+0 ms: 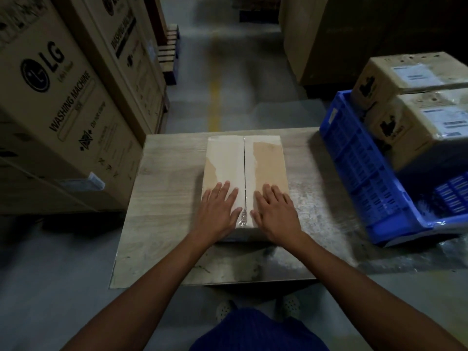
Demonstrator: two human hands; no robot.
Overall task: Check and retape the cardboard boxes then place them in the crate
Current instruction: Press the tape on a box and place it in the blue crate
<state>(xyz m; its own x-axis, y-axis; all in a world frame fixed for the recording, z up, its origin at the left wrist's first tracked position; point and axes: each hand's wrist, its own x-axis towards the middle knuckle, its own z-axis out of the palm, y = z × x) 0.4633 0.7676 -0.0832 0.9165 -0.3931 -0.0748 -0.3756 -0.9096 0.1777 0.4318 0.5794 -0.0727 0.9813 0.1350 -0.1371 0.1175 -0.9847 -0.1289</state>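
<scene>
A flat cardboard box (244,158) lies on the low wooden table (167,198), its two top flaps meeting at a centre seam with torn paper patches and a scrap of clear tape at the near end. My left hand (217,211) presses flat on the left flap near the box's near edge. My right hand (274,211) presses flat on the right flap beside the seam. A blue plastic crate (359,168) stands at the table's right end, holding two taped cardboard boxes (410,122) with white labels.
Tall washing-machine cartons (58,97) stand close on the left. More large cartons (329,34) rise at the back right. A concrete aisle with a yellow line (215,97) runs ahead. Wooden pallets (169,51) sit further back. My feet show below the table's near edge.
</scene>
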